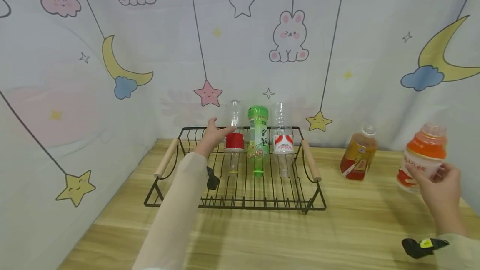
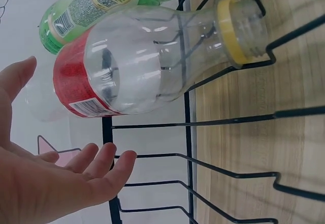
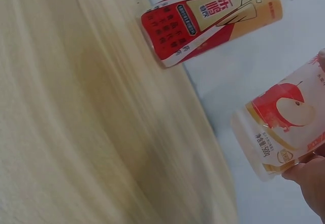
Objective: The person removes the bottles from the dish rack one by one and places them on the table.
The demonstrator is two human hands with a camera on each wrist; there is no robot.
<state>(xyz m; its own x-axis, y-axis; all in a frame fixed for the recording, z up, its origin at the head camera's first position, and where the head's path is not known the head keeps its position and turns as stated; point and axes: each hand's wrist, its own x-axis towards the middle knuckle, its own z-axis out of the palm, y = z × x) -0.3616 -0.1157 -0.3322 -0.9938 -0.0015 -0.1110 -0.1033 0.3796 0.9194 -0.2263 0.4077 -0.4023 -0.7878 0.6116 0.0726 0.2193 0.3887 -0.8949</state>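
My left hand (image 1: 214,136) is beside a clear bottle with a red label (image 1: 234,142), its fingers spread and nothing in its grasp. That bottle lies neck-down in a black wire rack (image 1: 262,207); its yellow neck ring (image 2: 232,31) shows in the left wrist view. To its right in the rack, also neck-down, are a green bottle (image 1: 258,136) and a clear bottle with a red-and-white label (image 1: 283,144). On the right, my right hand (image 1: 442,186) grips an orange-and-white plastic bottle (image 1: 425,153), uncapped and upright, with an apple picture (image 3: 292,107) on its label.
An amber bottle with a red lower label (image 1: 358,155) stands on the wooden table (image 1: 360,228), between the rack and my right hand. Wooden handles (image 1: 311,159) flank the rack. A curtain with cartoon prints (image 1: 240,61) hangs behind.
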